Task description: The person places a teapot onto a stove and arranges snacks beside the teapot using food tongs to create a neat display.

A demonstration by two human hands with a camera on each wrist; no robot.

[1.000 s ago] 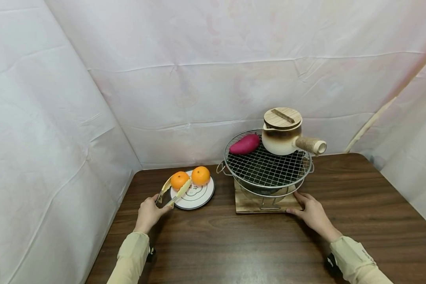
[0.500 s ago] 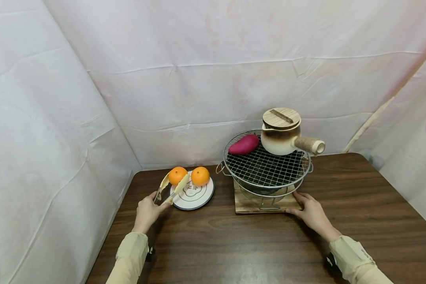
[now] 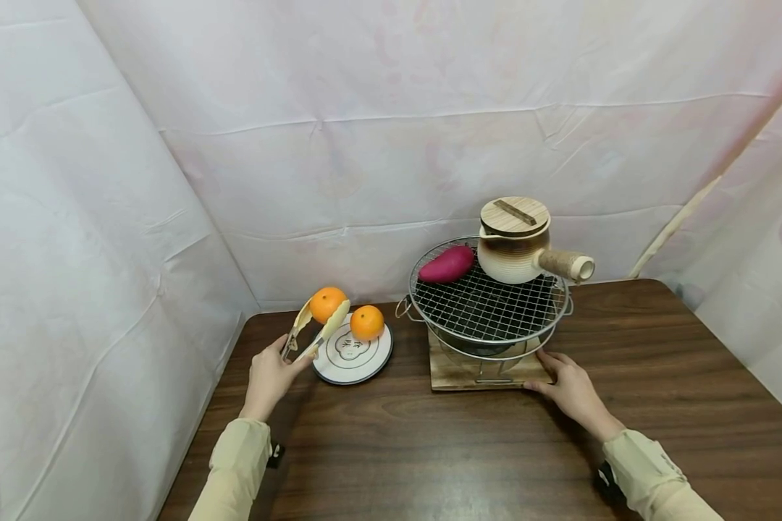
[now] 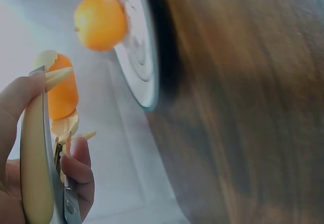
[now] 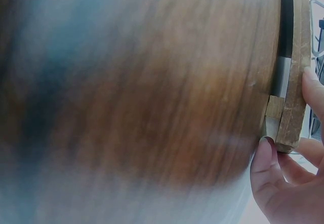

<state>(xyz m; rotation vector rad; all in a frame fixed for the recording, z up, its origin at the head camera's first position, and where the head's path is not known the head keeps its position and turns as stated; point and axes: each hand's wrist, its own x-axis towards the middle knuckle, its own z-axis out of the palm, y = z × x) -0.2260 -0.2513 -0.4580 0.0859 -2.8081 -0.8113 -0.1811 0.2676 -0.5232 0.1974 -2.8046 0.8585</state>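
Observation:
My left hand (image 3: 270, 380) holds a pair of tongs (image 3: 332, 322) with pale yellow tips. Between those tips an orange (image 3: 328, 305) is clamped, raised over the back left of a white plate (image 3: 365, 365) with a dark rim. A second orange (image 3: 367, 323) sits on the plate's right side. In the left wrist view, thumb and fingers squeeze the two arms of the tongs (image 4: 36, 168) from either side. My right hand (image 3: 570, 391) grips the front right corner of a wooden board (image 3: 452, 376), its thumb at the front edge in the right wrist view.
A round wire grill (image 3: 489, 315) stands on the board. It carries a purple sweet potato (image 3: 446, 265) and a lidded clay pot (image 3: 511, 257), whose wrapped handle (image 3: 563, 264) juts rightward. White cloth (image 3: 339, 181) hangs behind the brown table (image 3: 417, 456).
The tongs have closed in on the left orange and lifted it up off the plate. My left hand has shifted slightly left and up; the right hand keeps its place at the board.

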